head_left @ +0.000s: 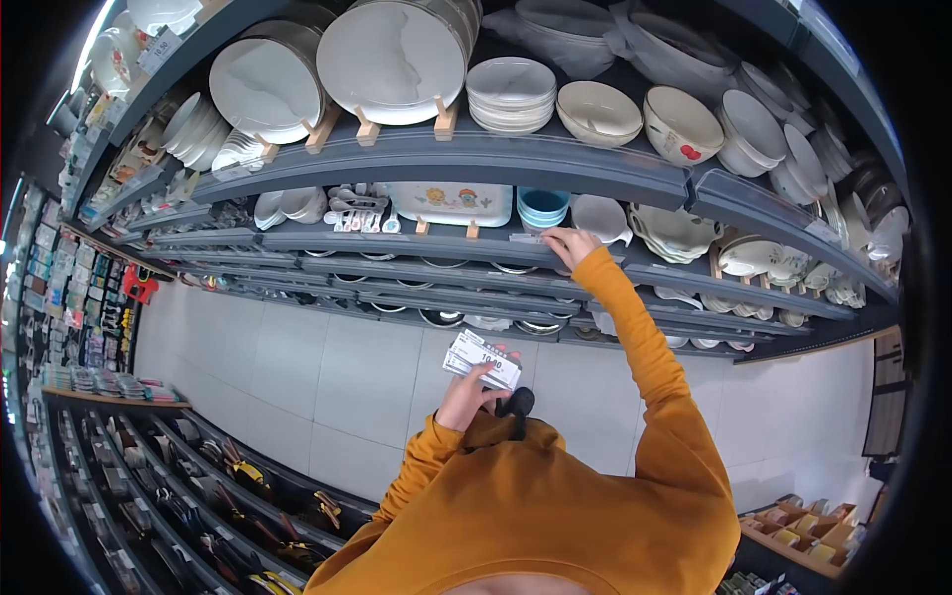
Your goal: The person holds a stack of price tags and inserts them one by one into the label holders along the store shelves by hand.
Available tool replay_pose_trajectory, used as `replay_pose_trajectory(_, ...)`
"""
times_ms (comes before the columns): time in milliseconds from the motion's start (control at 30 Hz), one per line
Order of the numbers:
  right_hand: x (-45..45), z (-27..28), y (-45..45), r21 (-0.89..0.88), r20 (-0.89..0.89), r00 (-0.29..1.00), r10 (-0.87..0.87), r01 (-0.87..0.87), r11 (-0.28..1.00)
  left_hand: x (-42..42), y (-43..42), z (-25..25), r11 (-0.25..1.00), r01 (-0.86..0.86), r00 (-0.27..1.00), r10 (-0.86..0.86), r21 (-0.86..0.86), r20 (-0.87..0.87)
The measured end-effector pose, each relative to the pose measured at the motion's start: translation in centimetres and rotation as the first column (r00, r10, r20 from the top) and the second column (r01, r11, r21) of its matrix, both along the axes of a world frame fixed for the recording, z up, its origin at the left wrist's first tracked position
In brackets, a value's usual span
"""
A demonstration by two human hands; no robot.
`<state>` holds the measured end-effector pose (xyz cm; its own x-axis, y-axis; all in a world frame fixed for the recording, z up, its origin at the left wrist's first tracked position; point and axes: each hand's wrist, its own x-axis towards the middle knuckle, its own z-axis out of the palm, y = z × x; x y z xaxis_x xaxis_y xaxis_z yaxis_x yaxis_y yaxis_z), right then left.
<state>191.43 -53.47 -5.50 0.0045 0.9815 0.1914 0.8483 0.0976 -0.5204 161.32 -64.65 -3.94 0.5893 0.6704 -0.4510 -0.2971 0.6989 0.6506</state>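
Observation:
My left hand grips a small stack of white printed price tags in front of my body, with the thumb on top. The top tag carries large black digits. Reaching forward, my right hand has its fingers bent together at the front edge of a middle shelf. A pale label sits on that edge beside the fingertips. Whatever lies between the fingers is hidden. Just behind this hand stand stacked blue bowls, with a white handled bowl to their right.
On the upper shelf stand large white plates on wooden stands and several bowls. A decorated tray and spoons share the middle shelf. Tools fill a rack at lower left. Cartons sit at lower right.

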Motion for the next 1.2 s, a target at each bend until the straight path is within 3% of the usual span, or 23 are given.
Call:
replay_pose_trajectory(133, 0.5, -0.5, -0.1, 0.054, 0.028, 0.999, 0.042, -0.044, 0.998, -0.4, -0.7, 0.4, 1.000, 0.004, 1.000, -0.003, 0.007, -0.018)
replay_pose_trajectory(233, 1.1, -1.8, 0.1, 0.049, 0.175, 0.984, 0.036, -0.045, 0.998, -1.1, -1.2, 0.4, 1.000, 0.002, 1.000, -0.002, 0.004, -0.025)
replay_pose_trajectory(433, 0.3, -2.5, -0.2, 0.236, 0.305, 0.951, 0.044, -0.120, 0.964, -2.5, -1.4, 1.5, 0.997, 0.051, 0.999, -0.050, 0.052, -0.015)
replay_pose_trajectory(533, -2.9, 1.2, -3.9, 0.296, 0.181, 0.980, -0.082, 0.025, 0.955, -3.3, -1.3, 2.9, 0.986, 0.026, 0.999, -0.019, 0.165, -0.046)
replay_pose_trajectory(567, -4.5, 2.5, -5.4, 0.387, 0.140, 0.987, -0.077, 0.017, 0.922, -3.9, -1.0, 2.9, 0.975, 0.023, 0.999, -0.014, 0.221, -0.040)
replay_pose_trajectory(633, -9.6, 6.7, -9.3, 0.317, -0.164, 0.986, -0.014, 0.066, 0.946, -4.8, -0.2, 3.2, 0.960, -0.030, 0.999, 0.041, 0.279, -0.035)
replay_pose_trajectory(667, -11.9, 7.7, -10.9, 0.299, -0.324, 0.944, 0.057, 0.045, 0.953, -5.4, -0.1, 3.8, 0.951, -0.049, 0.997, 0.065, 0.304, -0.042)
replay_pose_trajectory(733, -16.0, 8.8, -13.9, 0.087, -0.689, 0.722, 0.061, -0.002, 0.996, -6.6, 0.4, 5.0, 0.936, -0.093, 0.996, 0.086, 0.341, 0.036)
replay_pose_trajectory(767, -18.1, 8.6, -14.8, 0.095, -0.752, 0.658, 0.043, 0.043, 0.995, -7.4, 0.4, 5.5, 0.928, -0.111, 0.994, 0.103, 0.356, 0.039)
replay_pose_trajectory(867, -23.6, 7.6, -16.5, 0.172, -0.730, 0.683, 0.018, 0.158, 0.972, -10.4, 0.7, 5.3, 0.910, -0.119, 0.993, 0.107, 0.396, 0.053)
replay_pose_trajectory(1200, -41.6, 8.5, -19.3, 0.187, -0.747, 0.665, 0.003, 0.206, 0.960, -26.8, -1.7, 5.1, 0.907, -0.092, 0.995, 0.067, 0.411, 0.076)
